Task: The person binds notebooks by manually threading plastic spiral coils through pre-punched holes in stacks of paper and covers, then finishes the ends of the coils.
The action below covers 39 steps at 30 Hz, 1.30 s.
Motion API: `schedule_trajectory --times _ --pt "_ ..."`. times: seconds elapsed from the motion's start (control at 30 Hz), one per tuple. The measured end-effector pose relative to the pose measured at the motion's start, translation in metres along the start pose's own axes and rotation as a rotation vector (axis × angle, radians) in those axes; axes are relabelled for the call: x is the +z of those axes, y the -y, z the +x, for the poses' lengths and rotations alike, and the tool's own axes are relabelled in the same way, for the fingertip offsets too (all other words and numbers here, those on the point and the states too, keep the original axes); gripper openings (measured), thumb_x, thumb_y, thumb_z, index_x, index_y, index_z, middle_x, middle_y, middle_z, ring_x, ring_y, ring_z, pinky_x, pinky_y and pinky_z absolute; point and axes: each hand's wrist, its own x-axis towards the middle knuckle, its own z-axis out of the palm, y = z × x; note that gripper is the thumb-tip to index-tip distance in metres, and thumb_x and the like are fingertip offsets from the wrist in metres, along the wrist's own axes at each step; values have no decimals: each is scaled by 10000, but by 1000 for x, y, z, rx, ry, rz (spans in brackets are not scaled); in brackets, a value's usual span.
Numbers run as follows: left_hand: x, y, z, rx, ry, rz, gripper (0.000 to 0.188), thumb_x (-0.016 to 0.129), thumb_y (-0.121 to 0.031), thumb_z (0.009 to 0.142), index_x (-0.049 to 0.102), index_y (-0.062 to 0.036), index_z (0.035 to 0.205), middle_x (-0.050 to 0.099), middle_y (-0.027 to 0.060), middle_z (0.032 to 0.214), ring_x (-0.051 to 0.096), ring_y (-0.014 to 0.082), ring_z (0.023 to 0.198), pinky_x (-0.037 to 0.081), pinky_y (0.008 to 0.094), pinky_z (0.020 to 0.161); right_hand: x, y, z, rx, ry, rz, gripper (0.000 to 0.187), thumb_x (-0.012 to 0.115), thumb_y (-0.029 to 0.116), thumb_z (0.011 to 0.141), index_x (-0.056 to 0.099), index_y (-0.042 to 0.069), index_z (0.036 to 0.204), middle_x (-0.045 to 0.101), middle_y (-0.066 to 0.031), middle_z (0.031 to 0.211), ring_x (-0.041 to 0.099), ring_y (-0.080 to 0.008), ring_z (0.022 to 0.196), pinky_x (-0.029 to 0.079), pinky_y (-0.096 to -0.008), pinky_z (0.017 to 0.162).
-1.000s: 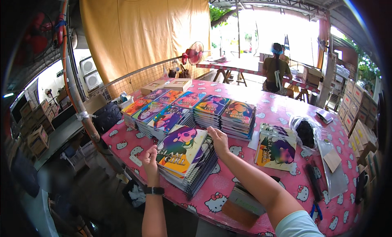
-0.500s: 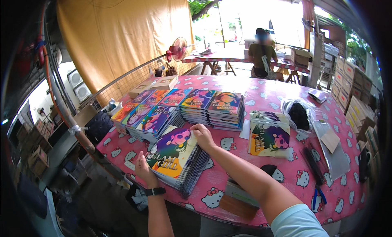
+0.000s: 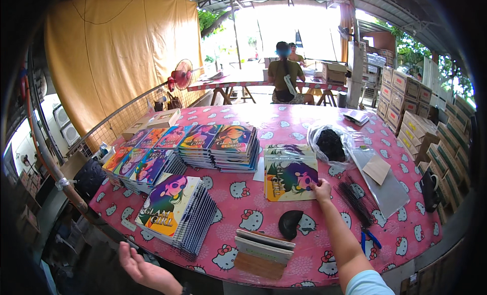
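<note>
My right hand (image 3: pixel 320 190) pinches the right edge of a flat notebook (image 3: pixel 291 181) with an illustrated cover. It lies on a low, slightly fanned pile, and no coil shows on it. Over the table's front edge at lower left, my left hand (image 3: pixel 147 269) is open, palm up, holding nothing. Just beyond it stands a tall stack of spiral-bound notebooks (image 3: pixel 170 206) with the same cover, their dark coils along the right side. Behind that, several stacks of colourful notebooks (image 3: pixel 203 142) stand side by side.
Blue-handled pliers (image 3: pixel 371 239) and black wire coils (image 3: pixel 355 198) lie at right. A wooden block (image 3: pixel 261 264) and a black rounded piece (image 3: pixel 290 223) are near the front. A plastic bag of black material (image 3: pixel 332 144) lies farther back. Two people sit at a far table.
My right hand has left the spiral-bound stack and moved right to the flat notebook pile. My left hand has let go of the stack's side and dropped toward the lower left. The view has shifted.
</note>
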Motion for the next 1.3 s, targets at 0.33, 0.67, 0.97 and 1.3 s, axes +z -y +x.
schedule_trajectory --times 0.33,0.67,0.97,1.3 --pt "53 -40 -52 2 471 -150 435 626 -19 760 512 2 1180 465 140 1284 444 257 1203 314 416 1044 -86 126 -75 -246 66 576 134 694 5 775 577 20 840 594 -17 697 531 -80 645 429 -237 590" --pt "93 -18 -85 -590 975 -559 374 611 -119 910 499 10 1242 580 38 1048 527 105 960 424 283 881 -139 148 -250 -516 222 790 272 619 -128 793 500 3 1000 654 -138 942 644 -186 839 520 -298 746" --pt "87 -4 -82 -599 1009 -651 373 623 -116 892 493 15 1216 618 81 963 599 173 894 456 349 899 -138 143 -254 -667 365 577 299 658 -42 778 514 26 1031 667 -148 932 673 -281 828 536 -329 711" --pt "93 16 -98 -837 765 -538 309 592 -181 897 552 -10 1151 584 26 895 542 85 809 441 237 739 -155 104 -150 -376 200 193 352 744 193 759 618 50 1055 632 -81 992 600 -250 894 467 -389 794"
